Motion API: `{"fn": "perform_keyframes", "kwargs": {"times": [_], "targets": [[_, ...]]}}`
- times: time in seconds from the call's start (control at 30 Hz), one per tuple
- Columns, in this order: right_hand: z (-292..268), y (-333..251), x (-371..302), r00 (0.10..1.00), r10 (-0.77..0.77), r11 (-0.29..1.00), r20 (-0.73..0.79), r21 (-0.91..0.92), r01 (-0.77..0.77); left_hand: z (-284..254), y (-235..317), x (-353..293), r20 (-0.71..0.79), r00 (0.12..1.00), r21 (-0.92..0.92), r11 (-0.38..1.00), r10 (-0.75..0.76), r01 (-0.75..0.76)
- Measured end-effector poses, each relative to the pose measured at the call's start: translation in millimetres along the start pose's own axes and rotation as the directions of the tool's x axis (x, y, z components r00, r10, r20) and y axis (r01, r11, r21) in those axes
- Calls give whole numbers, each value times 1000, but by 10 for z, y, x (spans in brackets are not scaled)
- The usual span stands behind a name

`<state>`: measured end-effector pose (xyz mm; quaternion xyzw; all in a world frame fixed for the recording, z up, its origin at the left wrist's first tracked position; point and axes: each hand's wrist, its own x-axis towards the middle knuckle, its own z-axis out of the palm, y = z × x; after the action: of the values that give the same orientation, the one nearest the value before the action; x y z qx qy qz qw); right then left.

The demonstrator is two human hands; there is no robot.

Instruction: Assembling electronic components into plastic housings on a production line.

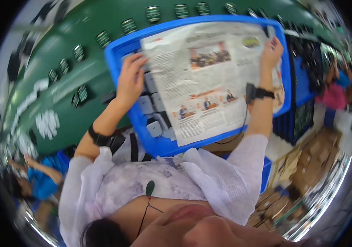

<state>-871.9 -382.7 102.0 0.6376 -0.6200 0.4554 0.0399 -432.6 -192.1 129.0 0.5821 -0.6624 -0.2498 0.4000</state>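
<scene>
A newspaper sheet (209, 86) lies across a blue plastic bin (111, 61), covering most of its inside. At the bin's left side, grey plastic housings (146, 104) show beside the paper's edge. My left hand (131, 78) is over that side, its fingers apart and bent, the fingertips at the sheet's left edge. The sheet's upper right corner is pinched in my right hand (271, 52), near the bin's far right corner. Part of the right fingers is hidden behind the paper.
Green circuit boards (153, 14) stand in a row along the green table (89, 78). White strips (47, 123) lie at the left. Black trays and dark parts (307, 61) are at the right. Co-workers (46, 175) sit left and right. Cardboard boxes (318, 154) lie lower right.
</scene>
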Motion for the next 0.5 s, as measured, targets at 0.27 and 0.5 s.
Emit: {"fn": "perform_keyframes", "kwargs": {"times": [0.27,0.5], "targets": [[-72,-2102,-479,929,-182,925,323,376,51,-731,-8,-580,1,991,61,990,130,-130],[-84,-4027,-1056,623,-578,781,528,578,235,-1718,-1184,-1544,-139,979,513,835,-149,200]]}}
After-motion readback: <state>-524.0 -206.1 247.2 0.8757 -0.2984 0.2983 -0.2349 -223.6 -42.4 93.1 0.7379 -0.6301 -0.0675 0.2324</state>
